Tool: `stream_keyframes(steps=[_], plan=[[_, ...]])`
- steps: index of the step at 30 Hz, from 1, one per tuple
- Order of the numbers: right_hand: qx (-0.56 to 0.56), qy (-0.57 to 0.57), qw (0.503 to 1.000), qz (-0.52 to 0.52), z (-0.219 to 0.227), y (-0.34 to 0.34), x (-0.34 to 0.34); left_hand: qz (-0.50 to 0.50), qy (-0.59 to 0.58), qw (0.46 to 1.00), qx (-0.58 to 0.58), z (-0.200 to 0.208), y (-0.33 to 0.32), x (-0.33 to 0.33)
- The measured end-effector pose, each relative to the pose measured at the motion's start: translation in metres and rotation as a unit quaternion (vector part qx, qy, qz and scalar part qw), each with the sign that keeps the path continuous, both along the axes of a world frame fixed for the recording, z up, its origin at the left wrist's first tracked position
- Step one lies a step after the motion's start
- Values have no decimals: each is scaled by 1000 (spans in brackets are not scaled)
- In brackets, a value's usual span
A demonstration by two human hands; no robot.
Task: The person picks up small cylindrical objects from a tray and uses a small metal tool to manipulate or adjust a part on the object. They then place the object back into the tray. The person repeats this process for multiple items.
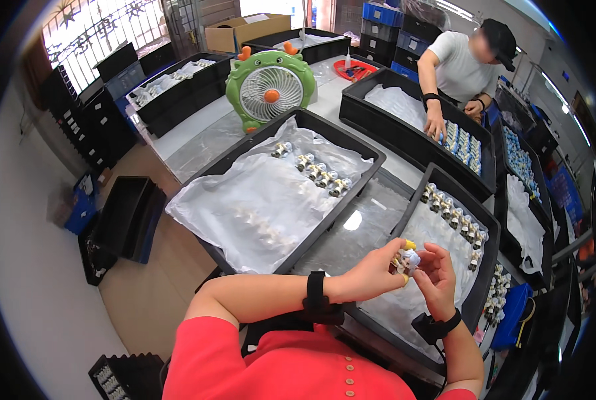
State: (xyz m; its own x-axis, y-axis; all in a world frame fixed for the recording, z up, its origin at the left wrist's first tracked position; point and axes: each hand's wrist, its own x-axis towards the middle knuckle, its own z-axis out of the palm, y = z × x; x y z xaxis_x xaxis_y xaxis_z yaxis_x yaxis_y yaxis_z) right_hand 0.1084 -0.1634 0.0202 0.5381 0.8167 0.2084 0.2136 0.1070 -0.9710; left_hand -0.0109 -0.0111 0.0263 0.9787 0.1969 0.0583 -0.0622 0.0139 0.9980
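A small figurine (406,261) with a pale blue-white head is held up over the right-hand tray. My left hand (378,268) is closed on it between thumb and fingers, with yellow covers on the fingertips. From the other side, my right hand (438,277) curls its thumb and fingers against the figurine's head; the exact contact is partly hidden. Under my hands, the black tray (492,233) is lined with white sheeting, and several similar figurines (452,215) stand in rows at its far side. Both wrists wear black bands.
Left of my hands, another lined black tray (298,253) holds a row of figurines (321,172). Behind it stands a green fan (271,92). Across the table, a person (461,70) reaches into a long tray (414,148). Stacked black trays (126,217) stand on the floor at left.
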Motion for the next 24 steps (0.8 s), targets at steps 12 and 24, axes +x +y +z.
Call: stream_keyframes(steps=[12,24], plan=[[-1,-17,999,-34,3,-7,7,84,26,967,241,58,157,18],[4,-58,997,-46,6,-2,13,356,283,769,449,-63,330,51]])
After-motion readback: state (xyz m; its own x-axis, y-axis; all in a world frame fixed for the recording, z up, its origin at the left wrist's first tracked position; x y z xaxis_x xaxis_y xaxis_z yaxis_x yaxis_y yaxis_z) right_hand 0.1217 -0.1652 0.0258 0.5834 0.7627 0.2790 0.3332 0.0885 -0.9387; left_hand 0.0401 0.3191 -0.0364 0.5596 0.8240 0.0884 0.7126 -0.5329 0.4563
